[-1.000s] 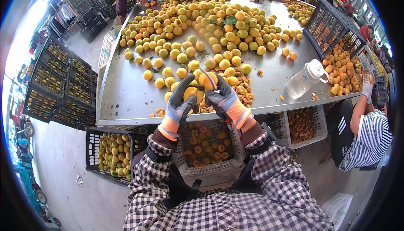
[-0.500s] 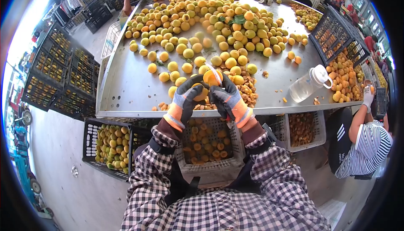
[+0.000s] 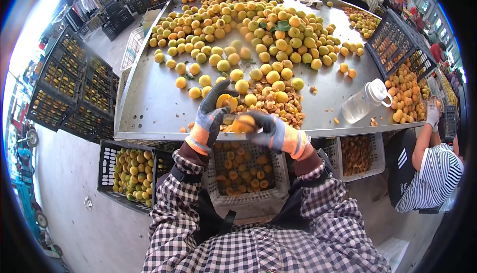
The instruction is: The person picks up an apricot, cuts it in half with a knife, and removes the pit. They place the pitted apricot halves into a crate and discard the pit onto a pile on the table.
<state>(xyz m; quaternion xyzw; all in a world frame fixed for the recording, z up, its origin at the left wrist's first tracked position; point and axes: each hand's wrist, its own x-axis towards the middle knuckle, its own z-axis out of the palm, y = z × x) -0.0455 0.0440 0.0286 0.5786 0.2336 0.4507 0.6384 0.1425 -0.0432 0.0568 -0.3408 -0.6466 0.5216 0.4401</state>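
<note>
Hands (image 3: 207, 114) farther apart, right-hand fruit (image 3: 243, 124) lowered

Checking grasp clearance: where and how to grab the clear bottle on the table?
Probably its body, below the white lid, from the person's left: the wall looks rounded and bare metal table gives room, while the loop handle points toward the orange fruit.

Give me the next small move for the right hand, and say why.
Probably lower the right hand and release its orange fruit piece into the basket below the table's near edge. The piece, though blurred, appears close to that edge; the basket already holds cut fruit, and the left hand has another cut piece.
</note>
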